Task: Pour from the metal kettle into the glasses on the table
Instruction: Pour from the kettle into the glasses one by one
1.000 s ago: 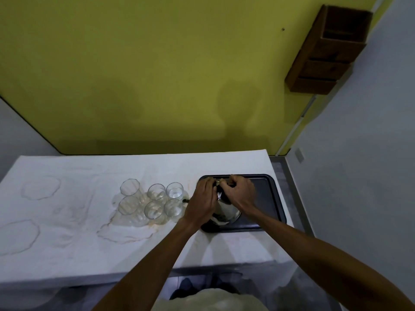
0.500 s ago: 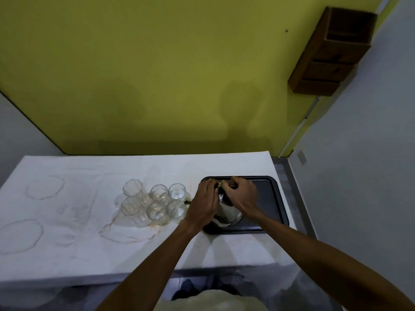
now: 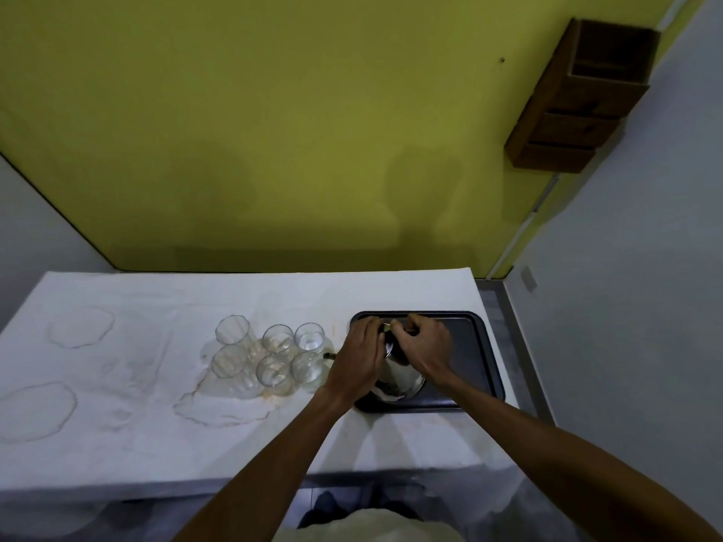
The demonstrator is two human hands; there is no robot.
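A shiny metal kettle (image 3: 399, 379) stands on the dark tray (image 3: 475, 354) at the table's right. Its spout tip (image 3: 330, 356) pokes out to the left toward the glasses. My left hand (image 3: 358, 359) lies over the kettle's left side and top. My right hand (image 3: 424, 346) is closed on the kettle's top, at the handle or lid; which one is hidden by my fingers. Several clear glasses (image 3: 274, 356) stand in a tight cluster just left of the tray, on the white cloth.
The white tablecloth (image 3: 137, 424) shows dried ring stains at the left and a wet patch under the glasses. A yellow wall runs behind the table. A brown wooden shelf (image 3: 579, 99) hangs at the upper right. The table's right edge lies close to the tray.
Both hands stay on the kettle with almost no movement. The view has shifted slightly; the kettle remains on the tray.
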